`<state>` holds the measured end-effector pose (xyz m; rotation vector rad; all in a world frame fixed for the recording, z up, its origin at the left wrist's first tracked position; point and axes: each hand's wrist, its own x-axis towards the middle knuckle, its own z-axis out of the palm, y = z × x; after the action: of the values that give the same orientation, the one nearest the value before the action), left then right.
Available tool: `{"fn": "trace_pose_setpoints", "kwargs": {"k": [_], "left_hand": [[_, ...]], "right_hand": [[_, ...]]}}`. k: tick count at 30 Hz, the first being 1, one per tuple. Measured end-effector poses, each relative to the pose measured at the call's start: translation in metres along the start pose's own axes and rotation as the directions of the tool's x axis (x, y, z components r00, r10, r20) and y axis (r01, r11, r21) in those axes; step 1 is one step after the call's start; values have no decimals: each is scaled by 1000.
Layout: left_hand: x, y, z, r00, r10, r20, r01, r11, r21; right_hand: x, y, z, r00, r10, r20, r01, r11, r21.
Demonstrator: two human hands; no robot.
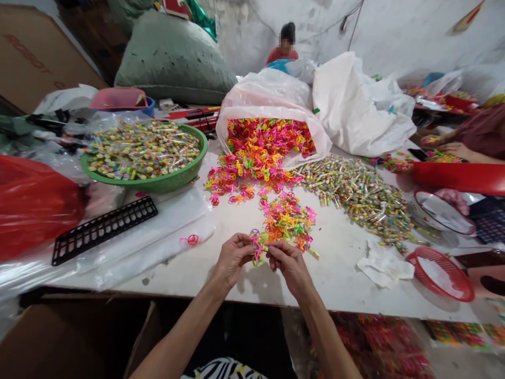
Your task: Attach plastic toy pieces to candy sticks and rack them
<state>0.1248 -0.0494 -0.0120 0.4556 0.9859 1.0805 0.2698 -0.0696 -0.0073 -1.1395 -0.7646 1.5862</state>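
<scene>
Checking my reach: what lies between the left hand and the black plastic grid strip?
Head view: a small pink plastic loop on white plastic sheeting.

Left hand point(232, 258): pinching a tangle of neon plastic loops point(257, 247) at the near edge!
Right hand point(290, 266): closing on that same tangle from the other side, fingertips almost meeting!
White table point(335, 268): carrying a loose heap of loops point(288, 221) just beyond the hands.
Further back: a white plastic sack point(268, 89) is spilling more loops.
Over on the left: a green basket point(169, 184) is holding wrapped tubes point(144, 150).
Far right: a co-worker's hand point(453, 150) is working near a red tray point(457, 178).
</scene>
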Motion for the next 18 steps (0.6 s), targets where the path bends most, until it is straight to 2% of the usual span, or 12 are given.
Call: {"fn": "trace_pose_setpoints", "kwargs": {"k": [6,9,15,18], "left_hand": [[1,0,2,997,-77,-15,75,994,-85],[2,-2,1,997,-78,-18,75,992,-97],[2,-7,1,995,-98,-3,97,991,-96],[1,-8,2,995,-102,-17,100,987,-123]], "right_hand": [[-1,0,0,1000,10,15,-12,995,96],[0,2,-2,1000,5,19,-7,994,112],[1,7,-6,997,-36,-68,38,999,24],[1,5,-6,998,-46,-50,45,999,-7]]}}
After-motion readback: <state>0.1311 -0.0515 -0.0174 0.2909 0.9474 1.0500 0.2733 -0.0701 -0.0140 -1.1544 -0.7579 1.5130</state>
